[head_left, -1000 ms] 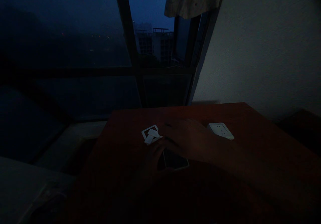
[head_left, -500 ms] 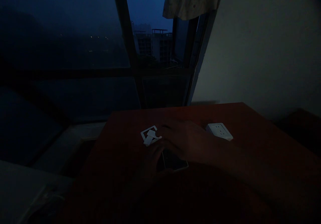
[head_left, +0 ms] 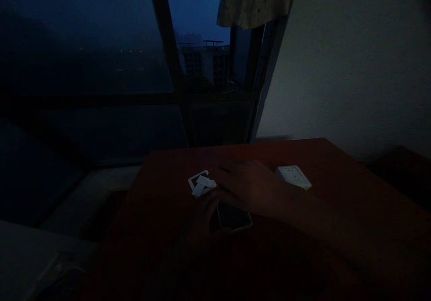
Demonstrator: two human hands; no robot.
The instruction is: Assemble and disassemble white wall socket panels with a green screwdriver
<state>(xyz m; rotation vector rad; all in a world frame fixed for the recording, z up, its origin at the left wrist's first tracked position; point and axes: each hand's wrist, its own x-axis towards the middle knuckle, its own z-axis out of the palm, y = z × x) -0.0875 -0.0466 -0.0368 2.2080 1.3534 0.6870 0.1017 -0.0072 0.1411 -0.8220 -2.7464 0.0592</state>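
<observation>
Under my hands lies a dark square panel [head_left: 235, 216] with a thin pale edge, on the reddish-brown table. My left hand [head_left: 201, 222], very dim, curls around the panel's left side with its thumb near the front edge. From the right, my right hand [head_left: 251, 186] reaches over the panel's far side. Its fingers bend toward the left fingertips, closed near the panel's far left corner; what they grip is hidden. Just beyond the fingertips rests a white square frame [head_left: 192, 185], with white rectangular pieces [head_left: 204, 182] lying crossed over it.
A white wall socket [head_left: 293, 176] sits on the table [head_left: 175, 161], past my right wrist. Behind are a dark-framed window [head_left: 178, 92] and a short hanging curtain [head_left: 256, 2]. A pale wall [head_left: 346, 67] rises at the right. The light is very low.
Both hands stay almost where they were around the dark panel. The upper white piece on the frame now shows a straighter outline near my right fingertips. The view has shifted slightly.
</observation>
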